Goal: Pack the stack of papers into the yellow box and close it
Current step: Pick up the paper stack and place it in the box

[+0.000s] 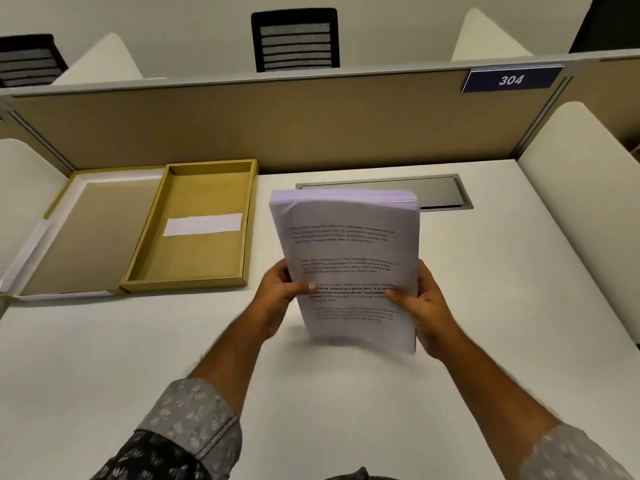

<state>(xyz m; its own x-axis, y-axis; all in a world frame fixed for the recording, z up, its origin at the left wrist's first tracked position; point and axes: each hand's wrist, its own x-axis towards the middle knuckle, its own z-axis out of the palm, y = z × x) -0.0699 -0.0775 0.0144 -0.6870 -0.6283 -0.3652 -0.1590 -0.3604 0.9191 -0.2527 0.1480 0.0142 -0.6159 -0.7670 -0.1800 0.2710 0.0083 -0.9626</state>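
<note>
Head cam: both hands' fingers clamp paper stack (349, 261) upright on desk (485, 289), open yellow box (194, 230) unobstructed at left.

Both forearms enter from the bottom of the frame and converge toward centre, sleeves rolled back to mid-forearm. Left hand (277, 296), just left of centre: wrist bent, thumb lying across the near face of the stack of papers (349, 268), fingers curled out of sight behind its left edge. Right hand (424, 308), just right of centre: thumb pressed on the near face, palm and fingers wrapped round the right edge; both hands closed on the stack.
</note>
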